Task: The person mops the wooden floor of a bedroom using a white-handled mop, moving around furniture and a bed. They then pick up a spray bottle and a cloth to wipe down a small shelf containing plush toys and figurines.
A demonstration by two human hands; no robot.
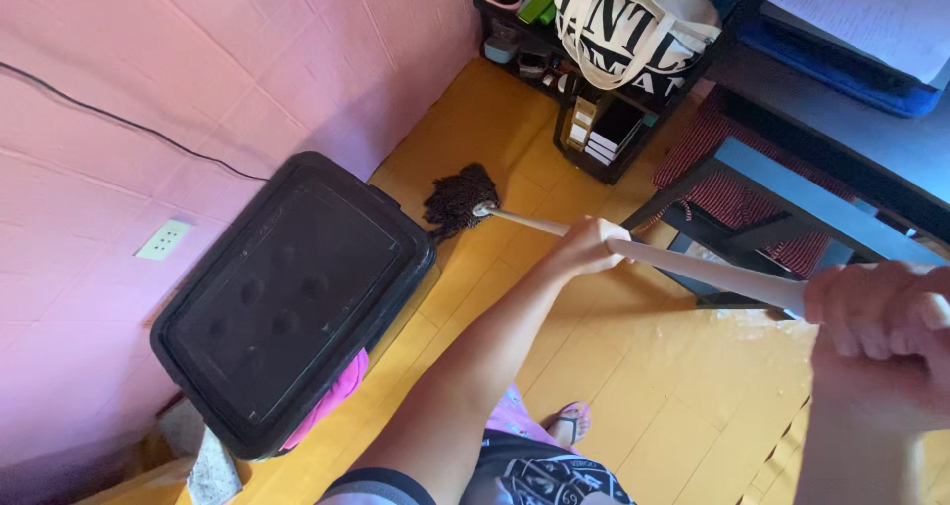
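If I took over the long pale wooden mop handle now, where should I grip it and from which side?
Grip the bare stretch of the pale wooden mop handle between the left hand and right hand, coming from above. It slants down to the dark string mop head on the yellow floor, and a dark chair frame probably crowds its far side.

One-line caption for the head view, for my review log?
Both hands, left hand ahead of right hand, grip a mop handle; the mop head rests on yellow floor beside a black-lidded bin.
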